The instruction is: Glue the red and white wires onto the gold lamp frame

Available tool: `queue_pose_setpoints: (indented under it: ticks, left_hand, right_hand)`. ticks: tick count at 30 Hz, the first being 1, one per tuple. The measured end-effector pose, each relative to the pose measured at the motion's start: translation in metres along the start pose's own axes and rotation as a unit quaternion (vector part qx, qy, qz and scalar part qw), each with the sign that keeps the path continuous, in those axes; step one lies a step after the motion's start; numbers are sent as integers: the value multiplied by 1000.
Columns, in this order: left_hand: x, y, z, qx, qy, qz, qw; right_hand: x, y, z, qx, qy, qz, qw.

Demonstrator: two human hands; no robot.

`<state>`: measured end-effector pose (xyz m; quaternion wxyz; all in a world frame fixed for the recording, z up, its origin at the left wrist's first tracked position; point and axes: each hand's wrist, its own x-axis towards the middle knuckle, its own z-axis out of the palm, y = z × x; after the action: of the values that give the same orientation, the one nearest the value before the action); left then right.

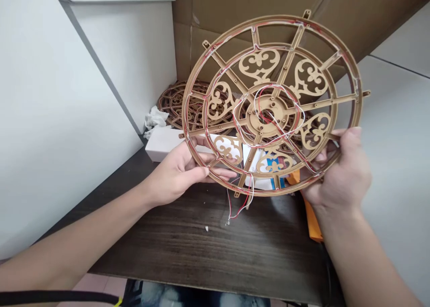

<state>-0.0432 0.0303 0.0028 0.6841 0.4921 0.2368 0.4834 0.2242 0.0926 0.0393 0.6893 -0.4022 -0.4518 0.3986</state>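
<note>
I hold a large round gold-coloured ornamental frame (349, 70) tilted up in front of me, above a dark wooden table (208, 249). It has spokes, scrollwork panels and red and white wires running round its rings, with loose wire ends (240, 206) hanging from the lower rim. My left hand (178, 170) grips the lower left rim, fingers wrapped under it. My right hand (342, 172) grips the lower right rim, thumb on top.
More brown ornamental frames (174, 102) are stacked at the back of the table beside a white box (161, 143) and crumpled white paper (154, 119). Cardboard (218, 11) leans behind. An orange object (312, 219) lies under my right hand. White panels flank both sides.
</note>
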Motion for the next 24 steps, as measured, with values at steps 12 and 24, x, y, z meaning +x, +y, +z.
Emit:
queue_pose_setpoints:
  ticks: [12, 24]
  left_hand:
    - [-2, 6, 6, -57, -8, 25, 998]
    - [-5, -27, 29, -75, 28, -115, 990]
  right_hand:
    - [-1, -1, 1, 26, -16, 37, 999]
    - [-12, -3, 12, 30, 12, -39, 999]
